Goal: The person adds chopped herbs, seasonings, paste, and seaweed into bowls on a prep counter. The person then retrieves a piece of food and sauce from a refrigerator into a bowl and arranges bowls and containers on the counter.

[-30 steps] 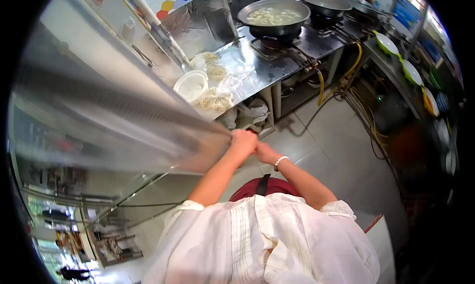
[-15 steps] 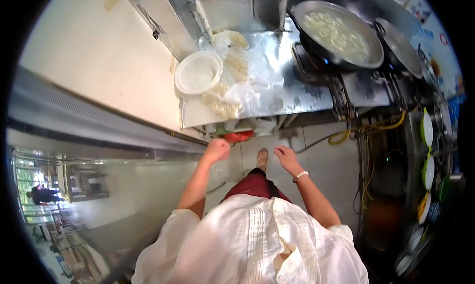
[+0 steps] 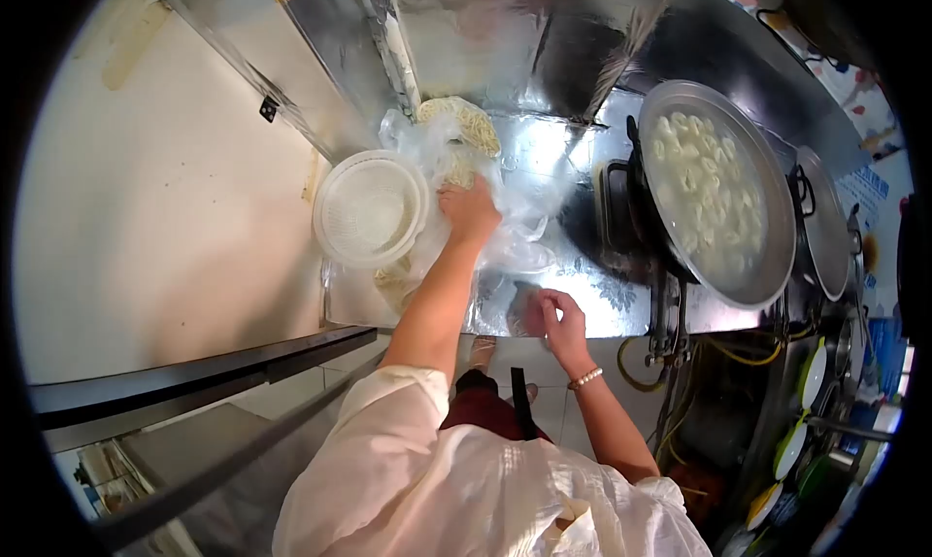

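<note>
In the head view, reaching over the worktop with the left hand, touching the bagged noodles beside the white basket; cannot tell whether with fingers clamped. Holding the right hand near the front edge, fingers loosely curled; cannot tell whether touching.

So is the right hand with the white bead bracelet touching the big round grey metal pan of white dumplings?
Apart. The head view plainly shows shiny metal counter between the right hand and the pan.
</note>
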A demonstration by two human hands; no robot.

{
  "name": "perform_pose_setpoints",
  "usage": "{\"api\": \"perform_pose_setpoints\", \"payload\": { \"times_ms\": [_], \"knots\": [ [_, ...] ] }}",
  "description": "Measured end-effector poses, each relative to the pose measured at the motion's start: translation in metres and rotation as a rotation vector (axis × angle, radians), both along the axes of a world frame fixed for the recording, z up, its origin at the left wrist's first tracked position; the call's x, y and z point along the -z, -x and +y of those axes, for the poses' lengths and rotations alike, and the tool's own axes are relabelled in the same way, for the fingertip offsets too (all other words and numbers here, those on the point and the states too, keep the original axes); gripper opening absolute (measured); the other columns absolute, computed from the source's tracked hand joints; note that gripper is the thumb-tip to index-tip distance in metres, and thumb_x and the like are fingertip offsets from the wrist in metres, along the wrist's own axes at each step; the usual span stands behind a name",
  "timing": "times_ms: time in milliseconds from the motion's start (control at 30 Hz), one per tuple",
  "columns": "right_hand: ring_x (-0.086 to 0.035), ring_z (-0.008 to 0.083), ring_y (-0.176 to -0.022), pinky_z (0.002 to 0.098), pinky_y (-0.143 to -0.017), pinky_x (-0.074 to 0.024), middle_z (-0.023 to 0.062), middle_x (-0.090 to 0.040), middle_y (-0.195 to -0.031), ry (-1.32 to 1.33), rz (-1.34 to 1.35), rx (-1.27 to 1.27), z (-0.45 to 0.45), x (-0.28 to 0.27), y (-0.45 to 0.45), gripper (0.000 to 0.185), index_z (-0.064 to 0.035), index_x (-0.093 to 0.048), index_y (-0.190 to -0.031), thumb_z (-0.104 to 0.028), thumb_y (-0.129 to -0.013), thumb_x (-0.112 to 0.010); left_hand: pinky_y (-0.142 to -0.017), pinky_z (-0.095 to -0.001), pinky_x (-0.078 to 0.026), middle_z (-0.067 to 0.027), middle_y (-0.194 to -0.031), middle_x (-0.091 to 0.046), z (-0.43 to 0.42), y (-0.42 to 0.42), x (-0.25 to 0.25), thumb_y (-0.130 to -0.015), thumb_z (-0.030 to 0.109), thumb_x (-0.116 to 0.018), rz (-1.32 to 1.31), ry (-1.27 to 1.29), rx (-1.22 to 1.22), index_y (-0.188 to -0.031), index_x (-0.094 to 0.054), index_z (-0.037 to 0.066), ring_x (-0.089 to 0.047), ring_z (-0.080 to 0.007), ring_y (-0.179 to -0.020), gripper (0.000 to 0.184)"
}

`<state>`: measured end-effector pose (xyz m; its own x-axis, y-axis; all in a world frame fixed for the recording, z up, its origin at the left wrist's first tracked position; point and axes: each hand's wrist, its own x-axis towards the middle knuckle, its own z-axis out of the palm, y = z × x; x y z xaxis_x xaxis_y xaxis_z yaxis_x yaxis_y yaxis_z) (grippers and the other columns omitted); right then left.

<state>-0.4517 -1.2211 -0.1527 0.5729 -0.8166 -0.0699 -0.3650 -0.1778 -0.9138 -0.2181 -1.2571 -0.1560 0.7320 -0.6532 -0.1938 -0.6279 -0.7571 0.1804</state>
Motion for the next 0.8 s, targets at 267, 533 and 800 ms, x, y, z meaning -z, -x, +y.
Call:
{"api": "perform_pose_setpoints", "payload": {
  "times_ms": [267,533,800],
  "knots": [
    [-0.045,0.0328,-0.101,0.0385,-0.088,-0.0351,0.0188,-0.05,-0.107,0.385,-0.129,0.013,-0.126,0.019,-0.194,0.037,-0.0011,-0.047,-0.11,-0.009,-0.074,-0.055,-0.073,-0.0436,-0.041,-0.0266,-0.097,-0.043,0.059,0.025,0.019,-0.064,0.011,-0.06,-0.011,0.203,0.002,-0.107,-0.045,0.009,-0.048,-0.0386,-0.086,0.046],
    [-0.048,0.0309,-0.104,0.0432,-0.083,-0.0411,0.0134,-0.047,-0.117,0.264,0.275,-0.199,-0.165,0.024,-0.306,0.061,-0.0231,-0.04,-0.121,-0.02,-0.066,-0.065,-0.075,-0.044,-0.041,-0.0328,-0.111,-0.038,0.091,0.035,0.017,-0.06,0.008,-0.062,-0.103,0.37,0.108,-0.111,-0.047,0.011,-0.048,-0.0404,-0.086,0.053],
    [-0.057,0.0168,-0.085,0.0295,-0.074,-0.0483,0.0075,-0.058,-0.098,-0.773,-0.607,-0.264,-0.188,0.072,-0.297,0.03,-0.0015,-0.05,-0.11,-0.011,-0.082,-0.047,-0.086,-0.0441,-0.035,-0.0323,-0.117,-0.037,0.1,0.023,-0.018,-0.066,0.012,-0.062,0.213,0.352,0.054,-0.113,-0.047,0.011,-0.042,-0.0428,-0.101,0.049]
  ]
}}
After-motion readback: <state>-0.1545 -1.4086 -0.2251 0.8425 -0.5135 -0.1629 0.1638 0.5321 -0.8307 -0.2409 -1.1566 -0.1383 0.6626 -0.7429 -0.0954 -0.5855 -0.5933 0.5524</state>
